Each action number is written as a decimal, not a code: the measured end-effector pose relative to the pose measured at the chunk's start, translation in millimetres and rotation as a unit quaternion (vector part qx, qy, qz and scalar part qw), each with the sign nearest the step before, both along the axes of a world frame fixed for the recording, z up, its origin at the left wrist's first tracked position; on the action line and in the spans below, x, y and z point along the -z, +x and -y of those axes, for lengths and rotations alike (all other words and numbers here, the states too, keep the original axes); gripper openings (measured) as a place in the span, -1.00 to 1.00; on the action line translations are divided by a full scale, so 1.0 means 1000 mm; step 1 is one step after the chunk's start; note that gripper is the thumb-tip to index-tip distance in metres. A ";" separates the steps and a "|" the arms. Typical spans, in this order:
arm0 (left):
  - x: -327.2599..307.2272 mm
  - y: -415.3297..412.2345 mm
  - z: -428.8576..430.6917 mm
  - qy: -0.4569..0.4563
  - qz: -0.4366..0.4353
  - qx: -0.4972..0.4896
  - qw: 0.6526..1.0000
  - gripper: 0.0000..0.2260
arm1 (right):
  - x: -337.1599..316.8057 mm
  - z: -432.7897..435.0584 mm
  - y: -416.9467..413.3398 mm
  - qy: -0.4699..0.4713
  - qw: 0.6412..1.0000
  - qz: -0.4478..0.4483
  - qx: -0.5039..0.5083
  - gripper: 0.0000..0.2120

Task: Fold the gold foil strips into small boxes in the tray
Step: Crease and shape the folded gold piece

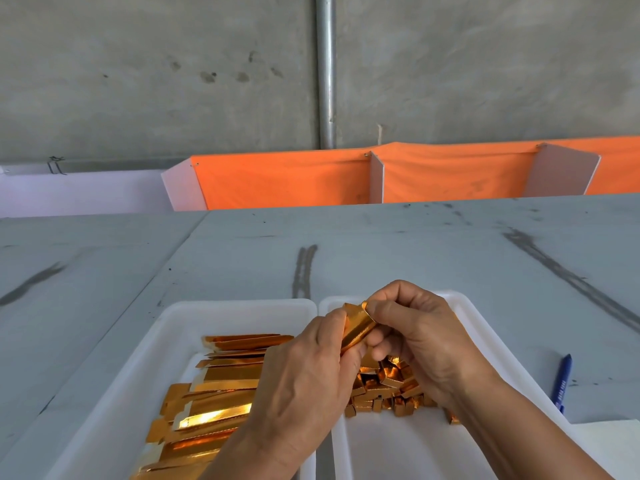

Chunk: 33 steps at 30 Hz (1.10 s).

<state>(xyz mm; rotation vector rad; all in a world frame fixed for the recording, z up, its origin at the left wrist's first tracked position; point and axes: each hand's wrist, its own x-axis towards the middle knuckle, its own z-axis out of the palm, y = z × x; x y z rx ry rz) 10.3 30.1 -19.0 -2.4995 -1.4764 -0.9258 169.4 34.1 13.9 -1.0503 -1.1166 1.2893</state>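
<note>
Bare grey concrete wall [138, 64] up top, a metal pipe [325, 71] running straight down it. Below, orange cloth [284, 181] stretches between white divider boards [376, 180]. In front, a grey table [381, 237], scuffed with long dark streaks [304, 270], under soft, even light.

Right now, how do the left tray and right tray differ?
The left tray holds long flat gold strips; the right tray holds small folded gold boxes. The left tray's strips lie roughly parallel, stacked; the right tray's boxes sit in a jumbled heap. Strips cover most of the left tray's visible floor; the right tray's near floor is bare. Both are white, shallow, side by side on the grey table.
</note>
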 end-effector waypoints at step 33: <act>0.000 -0.002 0.001 -0.017 0.022 -0.021 0.999 -0.42 | -0.001 0.004 0.010 0.101 0.986 0.127 -0.036 -0.80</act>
